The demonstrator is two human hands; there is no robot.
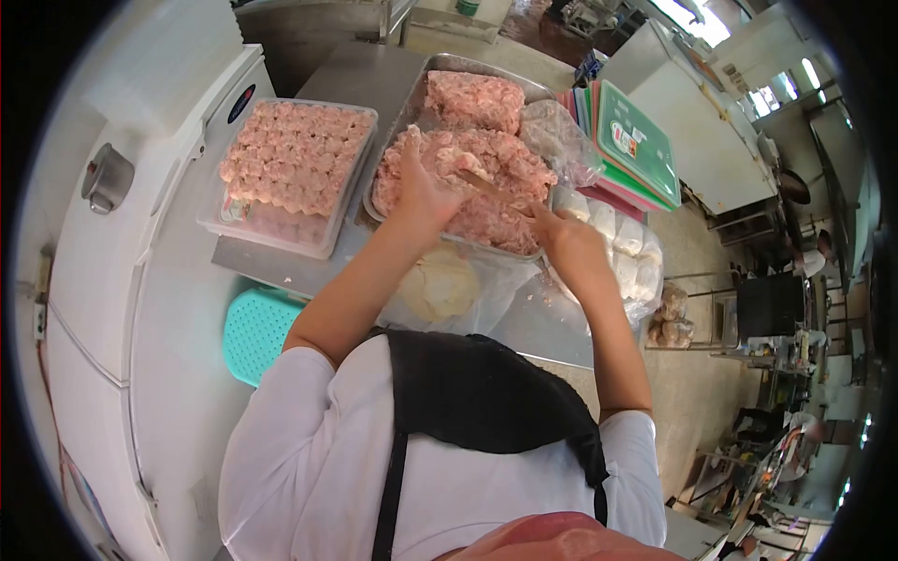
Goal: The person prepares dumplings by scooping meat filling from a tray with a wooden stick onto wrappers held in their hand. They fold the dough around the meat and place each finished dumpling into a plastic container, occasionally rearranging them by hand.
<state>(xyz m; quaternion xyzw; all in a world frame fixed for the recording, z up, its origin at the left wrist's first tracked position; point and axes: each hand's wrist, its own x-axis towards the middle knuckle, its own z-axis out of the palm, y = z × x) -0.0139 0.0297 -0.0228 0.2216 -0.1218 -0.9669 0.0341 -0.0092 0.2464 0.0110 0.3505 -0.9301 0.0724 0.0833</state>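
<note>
My left hand [426, 194] is cupped over the near left part of a metal tray [418, 89], holding what looks like a lump of minced meat [456, 161]. A flat brown spatula [491, 189] is gripped in my right hand [569, 245], its tip touching the lump by my left fingers. Beneath both hands, loose pink minced meat [496, 222] fills the tray, with a block of it [475, 100] at the far end. Just in front of me, a stack of round pale dough wrappers [438, 288] lies on clear plastic.
Left of the tray, a clear plastic container [323, 245] holds rows of shaped meat dumplings [295, 145]. Stacked coloured lids [636, 140] and bagged white packs [629, 234] stand on the right. A turquoise perforated stool [257, 337] is below the table's left edge.
</note>
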